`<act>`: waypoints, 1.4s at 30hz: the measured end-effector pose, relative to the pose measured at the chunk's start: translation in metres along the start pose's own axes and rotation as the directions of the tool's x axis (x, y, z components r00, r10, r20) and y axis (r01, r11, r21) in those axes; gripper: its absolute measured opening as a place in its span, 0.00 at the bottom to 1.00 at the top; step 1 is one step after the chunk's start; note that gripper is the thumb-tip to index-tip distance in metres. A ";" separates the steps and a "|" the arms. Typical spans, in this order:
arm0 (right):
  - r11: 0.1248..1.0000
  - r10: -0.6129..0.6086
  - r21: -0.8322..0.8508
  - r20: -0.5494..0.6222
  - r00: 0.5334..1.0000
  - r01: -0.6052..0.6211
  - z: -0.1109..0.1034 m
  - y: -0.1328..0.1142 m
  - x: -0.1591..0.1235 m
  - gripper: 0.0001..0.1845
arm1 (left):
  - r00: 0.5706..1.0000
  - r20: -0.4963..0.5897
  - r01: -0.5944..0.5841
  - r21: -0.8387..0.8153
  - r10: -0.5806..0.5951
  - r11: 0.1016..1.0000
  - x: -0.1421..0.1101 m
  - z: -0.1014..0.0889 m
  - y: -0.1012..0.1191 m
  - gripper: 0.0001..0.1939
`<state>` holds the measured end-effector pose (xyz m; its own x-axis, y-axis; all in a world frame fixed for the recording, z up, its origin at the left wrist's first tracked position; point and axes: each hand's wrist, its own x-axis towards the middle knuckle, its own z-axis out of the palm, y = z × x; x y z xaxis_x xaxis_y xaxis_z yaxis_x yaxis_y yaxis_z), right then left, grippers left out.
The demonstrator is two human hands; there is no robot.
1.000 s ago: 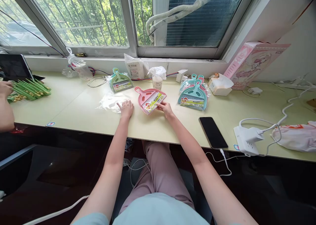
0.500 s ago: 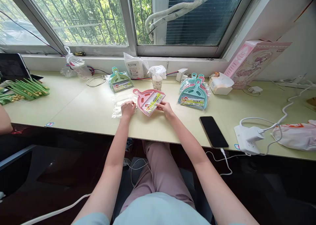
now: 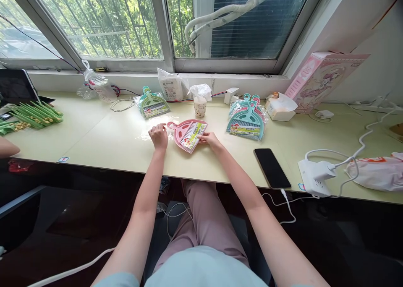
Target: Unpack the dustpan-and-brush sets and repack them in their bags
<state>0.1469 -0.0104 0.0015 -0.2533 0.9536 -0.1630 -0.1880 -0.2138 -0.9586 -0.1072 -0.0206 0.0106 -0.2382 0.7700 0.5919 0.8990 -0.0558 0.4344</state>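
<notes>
A pink mini dustpan and brush set (image 3: 182, 132) with a printed label lies tilted in front of me, its handle end toward the left. My right hand (image 3: 210, 140) pinches its right edge between thumb and fingers. Just left of the handle, my left hand (image 3: 159, 136) has its fingers closed on a clear plastic bag (image 3: 143, 136), which is faint against the table and partly hidden by the hand. A wrapped green dustpan set (image 3: 153, 103) lies behind. On the right rests a stack of wrapped teal and pink dustpan sets (image 3: 247, 121).
A bagged cup (image 3: 200, 104) stands behind the pink set. A phone (image 3: 272, 168), a power strip (image 3: 313, 178) and a tissue box (image 3: 281, 108) sit to the right. Green stems (image 3: 37, 114) lie at left, near another person's arm (image 3: 8, 147).
My left hand has moved slightly left and up from the table, and the plastic bag has shifted with it. The pink dustpan set has moved a little left and toward me.
</notes>
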 end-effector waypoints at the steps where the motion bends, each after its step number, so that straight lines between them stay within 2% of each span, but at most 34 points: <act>1: 1.000 -0.001 -0.003 0.009 1.000 0.001 0.000 0.000 0.000 0.08 | 1.000 -0.030 0.005 -0.018 -0.006 1.000 0.000 -0.001 0.000 0.15; 5: 1.000 0.018 -0.022 0.019 1.000 -0.018 0.001 -0.001 -0.001 0.08 | 0.994 -0.108 0.005 -0.087 -0.015 0.996 0.000 -0.001 0.000 0.13; 8: 1.000 0.011 -0.027 0.046 0.999 -0.009 0.003 -0.002 -0.003 0.09 | 0.992 -0.082 -0.109 -0.130 0.099 0.986 -0.001 0.003 0.001 0.11; 12: 0.997 -0.055 -0.047 0.101 0.993 0.060 0.005 -0.002 -0.004 0.13 | 0.960 -0.083 -0.278 -0.185 0.267 0.943 -0.003 0.010 0.003 0.09; 19: 0.992 -0.123 -0.002 0.032 0.992 0.123 0.004 0.002 0.000 0.16 | 0.926 -0.132 -0.375 -0.246 0.353 0.894 -0.012 0.010 0.016 0.14; 21: 0.990 -0.142 0.019 0.003 0.990 0.142 0.005 0.002 0.001 0.17 | 0.941 -0.219 -0.309 -0.246 0.258 0.919 -0.015 0.006 0.024 0.19; 23: 0.988 -0.152 0.032 -0.026 0.988 0.153 0.005 0.003 0.002 0.18 | 0.941 -0.335 -0.140 -0.286 0.038 0.948 -0.015 0.001 0.030 0.29; 25: 0.985 -0.165 0.045 -0.043 0.985 0.167 0.006 0.003 0.002 0.19 | 0.903 -0.368 0.059 -0.403 -0.221 0.913 -0.012 -0.005 0.030 0.36; 27: 0.981 -0.182 0.059 -0.045 0.982 0.185 0.007 0.003 0.002 0.20 | 0.881 -0.251 0.209 -0.555 -0.402 0.805 -0.005 -0.008 0.024 0.37; 28: 0.980 -0.187 0.064 -0.044 0.981 0.190 0.008 0.004 0.001 0.21 | 0.891 -0.129 0.267 -0.628 -0.436 0.731 -0.001 -0.008 0.020 0.37; 30: 0.981 -0.184 0.063 -0.043 0.982 0.186 0.009 0.004 0.001 0.21 | 0.916 0.182 0.365 -0.746 -0.358 0.557 0.005 -0.006 0.012 0.39; 32: 0.983 -0.173 0.052 -0.051 0.984 0.176 0.011 0.004 0.000 0.21 | 0.897 0.404 0.441 -0.817 -0.178 0.372 0.008 -0.001 0.009 0.40; 34: 0.984 -0.170 0.045 -0.064 0.983 0.173 0.014 0.004 -0.002 0.20 | 0.876 0.478 0.477 -0.846 -0.055 0.238 0.007 0.006 0.011 0.38; 35: 0.984 -0.169 0.043 -0.075 0.983 0.173 0.015 0.004 -0.002 0.20 | 0.871 0.492 0.485 -0.850 -0.019 0.204 0.005 0.009 0.014 0.36; 38: 0.984 -0.168 0.035 -0.116 0.979 0.173 0.019 0.004 -0.003 0.19 | 0.846 0.528 0.507 -0.839 0.069 0.198 -0.003 0.014 0.026 0.34; 42: 0.981 -0.179 0.039 -0.174 0.968 0.188 0.023 0.004 -0.004 0.17 | 0.829 0.550 0.521 -0.825 0.099 0.217 -0.012 0.015 0.036 0.37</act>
<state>0.1251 -0.0196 0.0035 -0.0464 0.9986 -0.0271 -0.2695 -0.0387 -0.9622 -0.0663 -0.0228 0.0091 0.0934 0.9826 0.1607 -0.2326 -0.1354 0.9631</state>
